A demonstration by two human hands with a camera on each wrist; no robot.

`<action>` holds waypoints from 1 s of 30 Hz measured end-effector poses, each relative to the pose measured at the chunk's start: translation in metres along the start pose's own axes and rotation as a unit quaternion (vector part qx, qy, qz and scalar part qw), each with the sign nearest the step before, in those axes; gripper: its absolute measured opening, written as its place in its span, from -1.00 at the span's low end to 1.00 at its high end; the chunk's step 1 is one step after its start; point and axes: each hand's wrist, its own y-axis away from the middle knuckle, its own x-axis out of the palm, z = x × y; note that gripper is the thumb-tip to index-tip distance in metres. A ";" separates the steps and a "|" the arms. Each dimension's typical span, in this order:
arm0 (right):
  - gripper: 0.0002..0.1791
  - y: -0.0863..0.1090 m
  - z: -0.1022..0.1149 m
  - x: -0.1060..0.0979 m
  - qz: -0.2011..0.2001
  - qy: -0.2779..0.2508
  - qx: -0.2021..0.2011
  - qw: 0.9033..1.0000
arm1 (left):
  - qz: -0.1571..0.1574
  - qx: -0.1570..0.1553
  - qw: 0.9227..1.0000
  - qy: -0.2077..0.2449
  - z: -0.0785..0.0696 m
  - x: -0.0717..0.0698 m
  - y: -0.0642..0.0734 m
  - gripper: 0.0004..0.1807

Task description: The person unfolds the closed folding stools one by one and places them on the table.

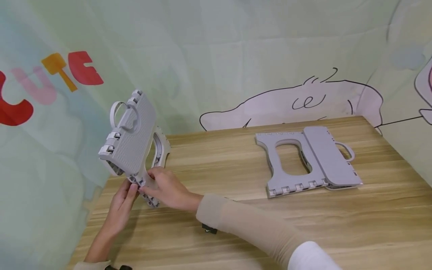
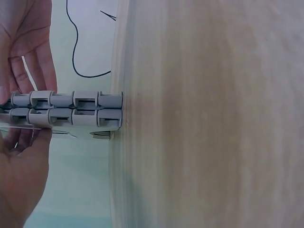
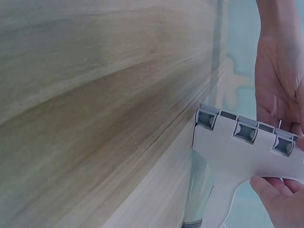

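A grey folding step stool [image 1: 135, 135] stands tilted on edge at the left of the table, handle loop at its upper left. Its leg panel has a large oval cutout. My left hand [image 1: 119, 206] holds the hinged edge from below, the thumb lying along the hinges. With its thumb and fingers, my right hand [image 1: 168, 187] grips the leg panel by the cutout. In the left wrist view, two rows of hinge knuckles [image 2: 61, 109] lie against each other. The right wrist view has the pale leg panel [image 3: 232, 152] with one corner at the tabletop.
A second grey folding stool [image 1: 327, 157] lies folded flat on the right of the wooden table [image 1: 216, 157], its handle toward the right. Behind and to the left hangs a printed cloth [image 1: 209, 67]. A small black object [image 1: 209, 228] shows beneath the right sleeve [image 1: 249, 225].
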 end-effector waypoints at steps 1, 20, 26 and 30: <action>-0.63 0.000 0.000 0.000 0.001 0.003 -0.002 1.000 | 0.000 0.001 1.000 0.002 0.000 0.000 0.000 -0.54; -0.62 0.006 -0.003 -0.010 -0.001 0.017 -0.020 1.000 | -0.012 0.025 0.997 0.071 0.005 0.003 -0.001 -0.62; -0.61 0.009 -0.006 -0.011 -0.005 0.021 -0.022 1.000 | -0.008 0.026 0.997 0.078 0.005 0.004 -0.001 -0.60; -0.60 0.010 -0.007 -0.012 -0.004 0.019 -0.020 1.000 | -0.006 0.027 0.996 0.083 0.004 0.004 -0.001 -0.59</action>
